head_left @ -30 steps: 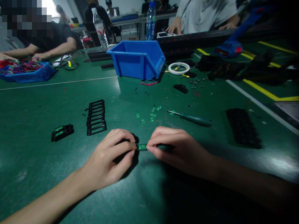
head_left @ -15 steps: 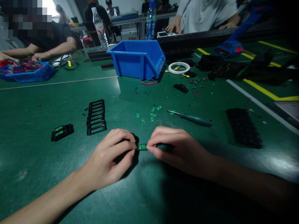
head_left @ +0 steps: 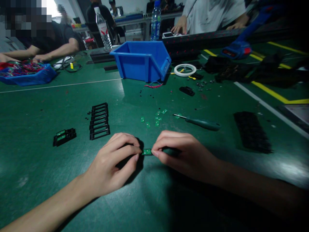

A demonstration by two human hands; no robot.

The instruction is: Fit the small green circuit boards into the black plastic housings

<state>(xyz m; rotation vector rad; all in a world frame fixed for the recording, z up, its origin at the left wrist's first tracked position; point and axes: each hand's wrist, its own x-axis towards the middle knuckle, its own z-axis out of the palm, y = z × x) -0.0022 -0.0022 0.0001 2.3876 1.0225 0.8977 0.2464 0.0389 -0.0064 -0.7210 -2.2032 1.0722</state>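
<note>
Green circuit board (head_left: 147, 151), pretty tiny, is pinched between left hand (head_left: 114, 162) and right hand (head_left: 187, 154), one end each, and a screwdriver (head_left: 202, 124) can be spotted just beyond the right hand

The light is dim and cool, and the right edge sinks into near-black. A patch at upper left is blown out to white beside coarse pixel blocks. Hazy glare whitens the surface (head_left: 135, 212) at far right. Dark shadow pools below the right hand (head_left: 185, 149) and hugs the fingers of the left hand (head_left: 112, 164). The drill (head_left: 235, 50) looks stretched, the black block (head_left: 252, 132) smeared.
</note>
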